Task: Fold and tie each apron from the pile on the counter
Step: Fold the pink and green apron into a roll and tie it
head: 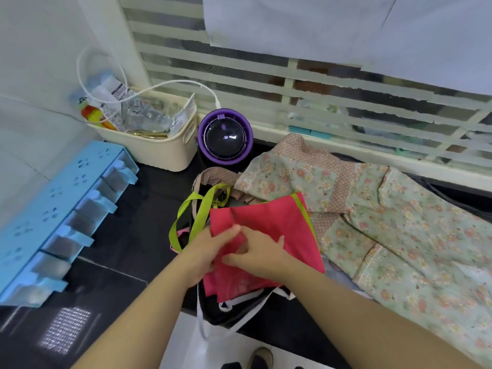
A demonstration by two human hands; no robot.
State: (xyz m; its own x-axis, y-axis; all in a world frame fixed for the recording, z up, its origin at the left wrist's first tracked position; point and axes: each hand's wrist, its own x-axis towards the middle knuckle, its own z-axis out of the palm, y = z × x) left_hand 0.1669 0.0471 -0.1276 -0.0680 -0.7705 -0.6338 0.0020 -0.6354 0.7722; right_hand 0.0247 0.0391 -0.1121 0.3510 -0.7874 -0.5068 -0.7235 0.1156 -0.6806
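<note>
A pink apron (277,222) with lime-green straps (198,211) lies partly folded on the dark counter (127,235), on top of a black apron with white ties (239,307). My left hand (210,249) pinches a pink fold with thumb and fingers. Right beside it, my right hand (258,251) grips the pink cloth with curled fingers. A floral green apron (394,222) with dotted trim spreads out to the right.
A blue rack of small drawers (53,217) runs along the left. A cream basket (157,139) of packets and a purple round device (225,137) with a white cable stand at the back. Slatted windows rise behind. The counter edge and a shoe (262,358) show below.
</note>
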